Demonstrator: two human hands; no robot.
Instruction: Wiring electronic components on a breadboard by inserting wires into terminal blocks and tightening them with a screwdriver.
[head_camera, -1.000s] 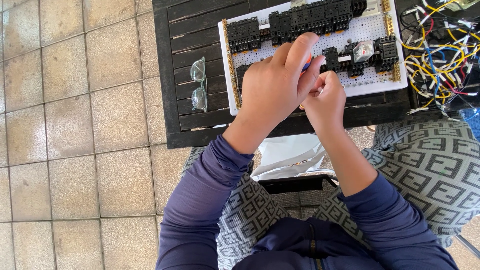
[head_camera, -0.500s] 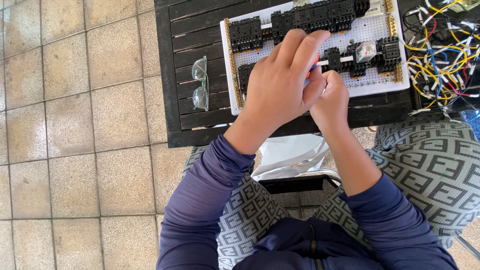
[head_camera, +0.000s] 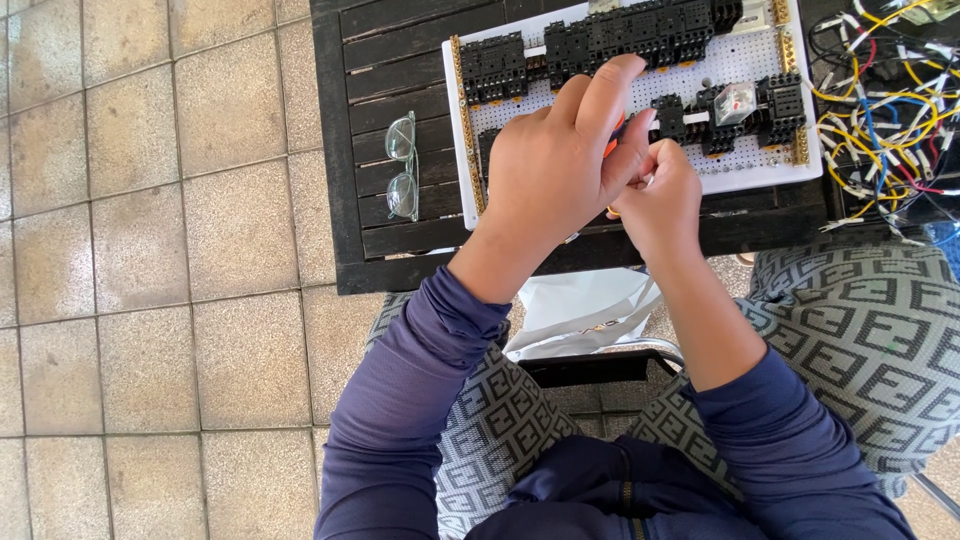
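Both hands are being worked over the white perforated board (head_camera: 745, 60), which is lying on the dark slatted bench (head_camera: 400, 70). The board is being taken as the landmark here.

The left hand (head_camera: 555, 170) is being held over the lower middle of the board, its fingers (head_camera: 610, 95) curled forward and together, the index stretched toward the upper row of black sockets (head_camera: 640, 30). A sliver of an orange tool handle (head_camera: 612, 148) is being glimpsed under that hand — whether it is being gripped by the left or the right hand cannot be told. The right hand (head_camera: 660, 195) is being pressed against the left at the board's lower edge, its fingers bunched shut around something small that is being hidden from view.

The lower row of black sockets (head_camera: 730, 110), one with a clear-cased relay (head_camera: 737, 100), is sitting just right of both hands.

For good work on such a step, the board is best being steadied by one hand while the tool is being kept square to the socket — the judgement being that a slip would be knocking the neighbouring parts.

Left of the board, a pair of clear glasses (head_camera: 402, 165) is lying on the bench. Right of the board, a tangle of coloured wires (head_camera: 885, 100) is being left loose. Below the board, a white bag (head_camera: 590, 315) is resting on the lap.
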